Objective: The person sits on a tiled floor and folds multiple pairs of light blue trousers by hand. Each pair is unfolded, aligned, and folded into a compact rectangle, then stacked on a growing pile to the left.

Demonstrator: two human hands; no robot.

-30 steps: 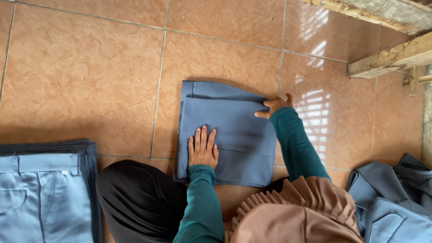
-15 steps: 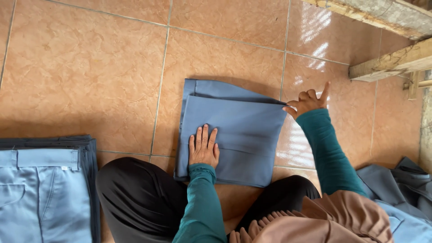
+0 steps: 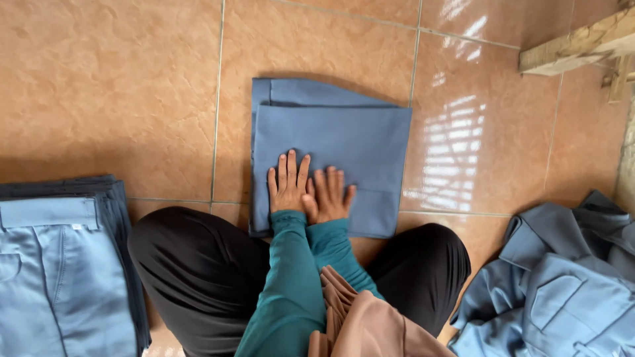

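The folded blue-grey garment [image 3: 331, 155], lying on the tiled floor [image 3: 112, 86] in front of the knees, is being pressed flat under the left hand [image 3: 289, 184] and right hand [image 3: 329, 196], both open-palmed and grasping nothing, side by side near its lower edge.

This looks like a home, or a small sewing or laundry room, with the work done on the floor. The floor [image 3: 119, 86] is glossy orange-brown tile with window light reflected on it. A stack of folded blue trousers [image 3: 63, 264] lies at the left, a loose heap of blue clothes [image 3: 562, 284] at the right, and rough wooden boards [image 3: 582, 43] sit in the far corner
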